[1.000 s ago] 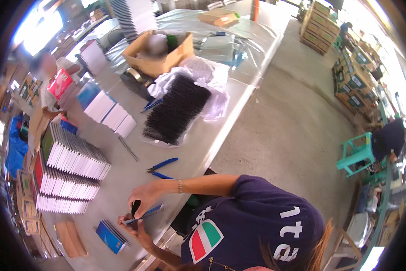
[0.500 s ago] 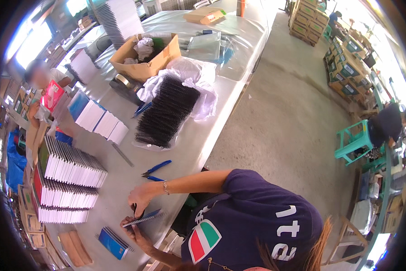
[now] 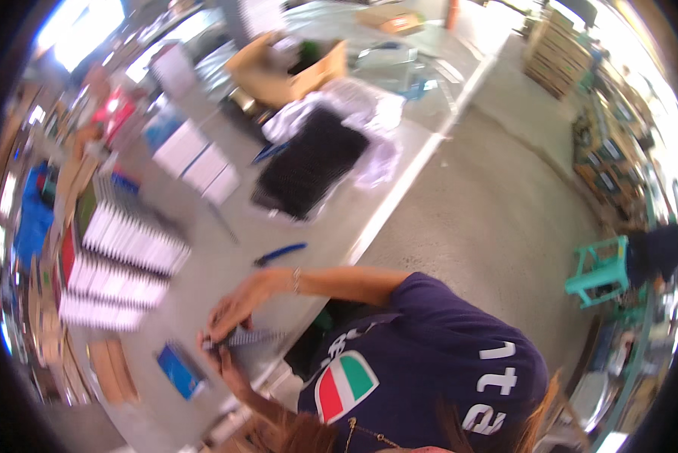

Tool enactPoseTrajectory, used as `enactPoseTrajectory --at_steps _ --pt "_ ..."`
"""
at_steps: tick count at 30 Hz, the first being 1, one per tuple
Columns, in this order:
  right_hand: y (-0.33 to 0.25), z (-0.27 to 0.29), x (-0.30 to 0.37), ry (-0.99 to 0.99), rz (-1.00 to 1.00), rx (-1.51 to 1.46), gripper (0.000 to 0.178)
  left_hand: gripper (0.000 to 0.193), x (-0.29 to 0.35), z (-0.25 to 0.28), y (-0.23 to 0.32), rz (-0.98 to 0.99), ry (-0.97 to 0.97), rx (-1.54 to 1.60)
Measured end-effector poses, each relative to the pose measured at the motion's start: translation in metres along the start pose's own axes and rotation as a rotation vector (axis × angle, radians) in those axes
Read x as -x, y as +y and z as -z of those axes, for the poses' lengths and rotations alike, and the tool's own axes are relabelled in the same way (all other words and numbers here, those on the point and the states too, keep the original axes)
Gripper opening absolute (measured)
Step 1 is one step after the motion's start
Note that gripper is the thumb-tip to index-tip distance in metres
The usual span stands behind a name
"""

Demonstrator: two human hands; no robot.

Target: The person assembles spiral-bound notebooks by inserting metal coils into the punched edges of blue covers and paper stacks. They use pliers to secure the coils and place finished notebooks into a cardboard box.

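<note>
A thin spiral notebook is held low over the table, its coil edge facing up. My left hand grips its left end from below, fingers closed. From above, my right hand, a bracelet at its wrist, closes over the same end. Something small and dark shows between the fingers; blur hides what it is. Close to my left hand lies a blue-covered spiral notebook. Beyond my right hand rests a blue-handled cutting plier.
Stacks of spiral notebooks stand at the left. Black plastic coils lie heaped on white wrapping, with a cardboard box behind. A brown block is near the table's left edge. Another person works across the table. A green stool stands right.
The whole view has shifted and blurred as my head moved. My right hand has slid toward the notebook's left end, and its fingers now overlap my left hand's grip.
</note>
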State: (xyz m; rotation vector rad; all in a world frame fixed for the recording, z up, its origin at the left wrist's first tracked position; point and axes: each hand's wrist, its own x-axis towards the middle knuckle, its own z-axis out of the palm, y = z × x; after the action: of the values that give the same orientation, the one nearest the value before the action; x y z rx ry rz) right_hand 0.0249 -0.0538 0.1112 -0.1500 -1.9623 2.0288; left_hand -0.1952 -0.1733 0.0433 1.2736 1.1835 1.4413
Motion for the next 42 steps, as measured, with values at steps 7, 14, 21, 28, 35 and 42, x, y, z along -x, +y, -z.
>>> enactPoseTrajectory --at_steps 7,14,21,28,35,42 --pt "0.036 -0.008 -0.001 0.278 -0.419 0.948 0.070 0.057 -0.010 -0.009 0.001 0.086 -0.077 -0.057" --pt "-0.017 -0.001 -0.010 0.163 -0.556 0.154 0.062 0.057 -0.009 -0.025 0.015 0.044 -0.071 0.033" --pt "0.023 0.011 -0.011 0.567 -0.251 0.547 0.084 0.046 -0.013 -0.019 0.009 0.027 -0.067 0.019" --pt "0.021 0.012 0.071 0.887 -0.348 1.384 0.077 0.024 -0.001 -0.053 0.007 -0.070 0.257 0.011" --pt "0.035 -0.038 0.122 1.032 -0.417 1.295 0.056 0.027 0.004 -0.063 0.008 -0.017 0.358 -0.061" --pt "0.001 -0.078 0.079 1.035 0.020 0.855 0.057 0.024 0.003 -0.062 0.014 -0.125 0.348 -0.146"
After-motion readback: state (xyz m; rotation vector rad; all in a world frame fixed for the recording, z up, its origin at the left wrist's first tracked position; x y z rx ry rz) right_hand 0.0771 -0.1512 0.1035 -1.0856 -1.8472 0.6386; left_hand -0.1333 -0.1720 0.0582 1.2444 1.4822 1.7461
